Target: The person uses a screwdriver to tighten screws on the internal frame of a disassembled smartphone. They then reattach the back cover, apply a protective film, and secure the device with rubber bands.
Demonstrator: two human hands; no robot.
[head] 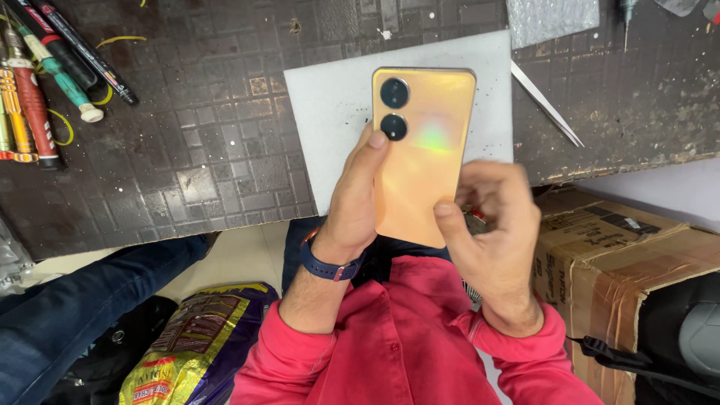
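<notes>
While both hands grip the gold phone (421, 154) back-up over the grey mat (330, 105) on the tabletop (195, 150), left hand (354, 201) along its edge, right hand (491, 217) at its lower corner, steady support seems needed.

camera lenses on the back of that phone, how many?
2. Both sit in the upper left corner of the orange phone's back: upper lens, lower lens right below it, next to the left hand's thumb tip. None seem hidden.
</notes>
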